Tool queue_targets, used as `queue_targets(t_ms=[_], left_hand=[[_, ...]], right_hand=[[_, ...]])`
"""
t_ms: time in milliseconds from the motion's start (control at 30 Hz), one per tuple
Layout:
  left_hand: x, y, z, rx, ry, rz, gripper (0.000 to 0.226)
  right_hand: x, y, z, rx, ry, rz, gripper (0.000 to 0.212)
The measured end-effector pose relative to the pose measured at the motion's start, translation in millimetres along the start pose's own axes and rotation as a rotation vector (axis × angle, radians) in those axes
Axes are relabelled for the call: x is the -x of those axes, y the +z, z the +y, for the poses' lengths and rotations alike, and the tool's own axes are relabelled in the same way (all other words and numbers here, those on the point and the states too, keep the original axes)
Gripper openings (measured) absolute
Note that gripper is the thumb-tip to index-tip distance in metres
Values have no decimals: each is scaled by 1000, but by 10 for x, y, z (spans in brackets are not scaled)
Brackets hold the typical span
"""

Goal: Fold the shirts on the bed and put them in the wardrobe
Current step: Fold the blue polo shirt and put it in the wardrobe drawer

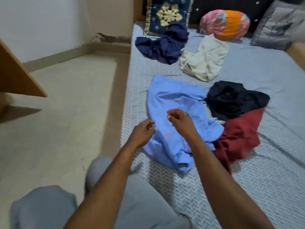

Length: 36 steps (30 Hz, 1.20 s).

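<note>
Your left hand (143,131) curls at the blue shirt's (173,100) edge by the bed's (247,179) left edge; I cannot tell if it grips. Your right hand (179,119) hovers above, loosely curled, empty.

Pale wall (41,22), dark stain (113,38) at its foot; beige floor (69,113); wooden panel (14,75) jutting in at left; cushions (170,14) at head of bed (272,179).

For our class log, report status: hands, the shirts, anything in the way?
Left hand and right hand empty, fingers loosely curled, above light blue shirt. No shirt folded yet. Maroon shirt touches its edge.
</note>
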<state>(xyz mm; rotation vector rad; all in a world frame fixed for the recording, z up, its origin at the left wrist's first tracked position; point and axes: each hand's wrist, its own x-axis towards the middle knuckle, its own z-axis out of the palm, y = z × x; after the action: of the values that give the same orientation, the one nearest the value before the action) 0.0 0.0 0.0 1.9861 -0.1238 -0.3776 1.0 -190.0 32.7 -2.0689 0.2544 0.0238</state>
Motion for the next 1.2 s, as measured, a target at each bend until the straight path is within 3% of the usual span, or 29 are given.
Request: queue_targets(t_ms=[167,267,333,400,467,600,733,867,967,1067,1133,1200], left_hand=[[-16,589,290,-329,122,-111,63],[-99,928,460,-564,143,-236,79],[-148,1075,463,-686,97,-321,83],[-167,1169,416,-770,47,-400,88],[-177,1248,365,-870,-2,-449,95],[-211,1282,307,-1024,-46,-452,105],[-352,1239,387,-1094,-37,-454,110],[-519,1237,530,-1155,-6,-415,106],[-685,1243,535,-1198,21,-392,107],[-855,1219,462,-1178,-42,-452,116],[-922,1212,459,-1195,-30,-460,124],[-1008,1201,468,-1197,-14,-442,132]], right_hand=[[251,-988,649,285,127,329,30],[366,-1471,1132,534,408,529,61],[422,-1634,1368,488,630,490,90],[435,-1692,1543,418,738,400,107],[434,-1785,1662,384,746,389,96],[432,-2227,1777,406,644,569,45],[576,-2870,1987,456,746,887,36],[672,-3126,2199,507,922,1136,49],[422,-2897,2153,570,685,1048,66],[-204,-2479,2008,485,395,709,71],[-665,-2197,1857,410,421,407,82],[-1131,-1911,1672,359,456,264,94]])
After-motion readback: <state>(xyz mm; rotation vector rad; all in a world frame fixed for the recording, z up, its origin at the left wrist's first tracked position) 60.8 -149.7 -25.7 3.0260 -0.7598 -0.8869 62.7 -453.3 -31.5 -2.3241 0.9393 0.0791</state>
